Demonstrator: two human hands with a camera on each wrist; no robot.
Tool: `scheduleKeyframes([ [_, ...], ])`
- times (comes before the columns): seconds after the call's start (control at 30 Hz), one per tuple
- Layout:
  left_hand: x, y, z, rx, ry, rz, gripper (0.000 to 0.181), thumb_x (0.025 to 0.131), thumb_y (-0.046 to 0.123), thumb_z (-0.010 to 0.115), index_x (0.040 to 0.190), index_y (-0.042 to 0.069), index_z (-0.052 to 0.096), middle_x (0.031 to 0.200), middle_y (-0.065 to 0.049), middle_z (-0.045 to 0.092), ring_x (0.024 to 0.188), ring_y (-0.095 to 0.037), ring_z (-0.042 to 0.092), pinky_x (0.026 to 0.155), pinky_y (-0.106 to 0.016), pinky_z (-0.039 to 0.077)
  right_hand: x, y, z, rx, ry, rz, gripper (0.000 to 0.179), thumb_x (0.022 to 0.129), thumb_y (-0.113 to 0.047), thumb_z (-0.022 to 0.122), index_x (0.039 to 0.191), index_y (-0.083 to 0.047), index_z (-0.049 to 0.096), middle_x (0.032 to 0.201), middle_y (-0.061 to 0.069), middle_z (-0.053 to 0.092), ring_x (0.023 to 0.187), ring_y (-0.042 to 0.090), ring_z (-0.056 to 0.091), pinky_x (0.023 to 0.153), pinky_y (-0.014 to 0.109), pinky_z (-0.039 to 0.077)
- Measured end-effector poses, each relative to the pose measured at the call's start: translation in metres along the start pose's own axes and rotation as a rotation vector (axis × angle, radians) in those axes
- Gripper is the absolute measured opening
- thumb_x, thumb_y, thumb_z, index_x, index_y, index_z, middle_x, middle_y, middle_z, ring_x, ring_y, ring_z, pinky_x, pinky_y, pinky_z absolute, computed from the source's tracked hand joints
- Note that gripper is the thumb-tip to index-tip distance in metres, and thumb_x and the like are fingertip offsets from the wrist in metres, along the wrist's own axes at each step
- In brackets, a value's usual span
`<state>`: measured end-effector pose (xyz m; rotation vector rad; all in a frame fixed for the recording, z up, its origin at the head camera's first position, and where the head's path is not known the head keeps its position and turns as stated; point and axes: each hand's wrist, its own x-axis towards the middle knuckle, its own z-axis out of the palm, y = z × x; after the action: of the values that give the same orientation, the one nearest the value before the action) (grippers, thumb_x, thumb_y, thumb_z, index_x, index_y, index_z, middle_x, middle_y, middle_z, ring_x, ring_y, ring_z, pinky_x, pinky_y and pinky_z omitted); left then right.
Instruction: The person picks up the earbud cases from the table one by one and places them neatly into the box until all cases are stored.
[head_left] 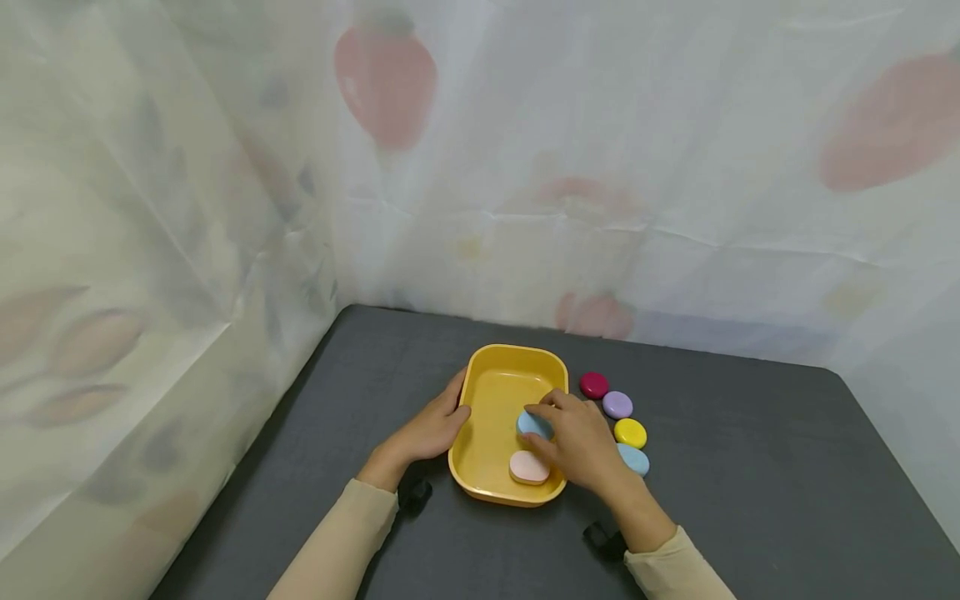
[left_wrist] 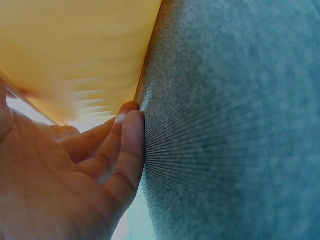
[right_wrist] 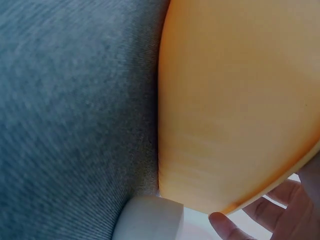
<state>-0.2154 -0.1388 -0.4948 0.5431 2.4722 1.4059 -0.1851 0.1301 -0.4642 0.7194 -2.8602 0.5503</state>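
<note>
Overhead access to the yellow tray (head_left: 491, 387) is available at its far end, whereas the near half is obstructed by the right hand (head_left: 585, 442) gripping the blue piece (head_left: 529, 425) and by the pink piece (head_left: 528, 467) just nearer. Entry from the left is blocked by the left hand (head_left: 433, 427) on the rim; entry from the right is restricted by a row of discs (head_left: 631, 432) (four in number, just beside the tray). Farther right, the dark tabletop (head_left: 757, 467) provides broad passage, bounded behind by the patterned sheet (head_left: 637, 167).
</note>
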Motion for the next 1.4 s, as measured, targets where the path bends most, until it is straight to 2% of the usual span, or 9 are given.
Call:
scheduleKeyframes([
  [0.2,0.0008,-0.0031,0.0000,-0.013,-0.001,0.000,0.067,0.112,0.018,0.036,0.169,0.020,0.001,0.175,-0.007,0.010,0.157,-0.026,0.026,0.120,-0.053,0.030,-0.0001,0.0001,0.0030,-0.024,-0.022,0.008,0.046,0.089,-0.046,0.080,0.126,-0.018,0.076,0.113,0.001,0.067,0.104,0.022,0.062,0.089,0.042,0.047],
  [0.53,0.0015,-0.0024,-0.0006,0.010,0.003,0.008,0.068,0.111,0.017,0.036,0.169,0.018,0.000,0.175,-0.007,0.008,0.160,-0.025,0.016,0.125,-0.054,0.023,0.0009,-0.0009,0.0029,-0.004,-0.076,0.003,0.045,0.090,-0.042,0.080,0.127,-0.015,0.076,0.114,0.003,0.065,0.104,0.022,0.059,0.091,0.045,0.050],
  [0.83,0.0001,-0.0002,-0.0005,0.012,0.003,0.012,0.067,0.111,0.018,0.036,0.169,0.018,0.001,0.175,-0.007,0.010,0.159,-0.026,0.021,0.122,-0.053,0.028,0.0017,-0.0019,0.0032,0.029,-0.108,0.014,0.046,0.090,-0.038,0.081,0.127,-0.012,0.076,0.114,0.003,0.064,0.102,0.020,0.056,0.092,0.040,0.052],
  [1.4,0.0004,0.0003,-0.0018,0.029,-0.003,0.021,0.067,0.111,0.017,0.036,0.169,0.016,0.001,0.175,-0.007,0.010,0.160,-0.024,0.017,0.125,-0.052,0.024,0.0045,-0.0062,0.0044,-0.014,-0.134,0.036,0.043,0.090,-0.035,0.081,0.126,-0.011,0.076,0.115,0.005,0.064,0.103,0.022,0.055,0.089,0.041,0.053],
])
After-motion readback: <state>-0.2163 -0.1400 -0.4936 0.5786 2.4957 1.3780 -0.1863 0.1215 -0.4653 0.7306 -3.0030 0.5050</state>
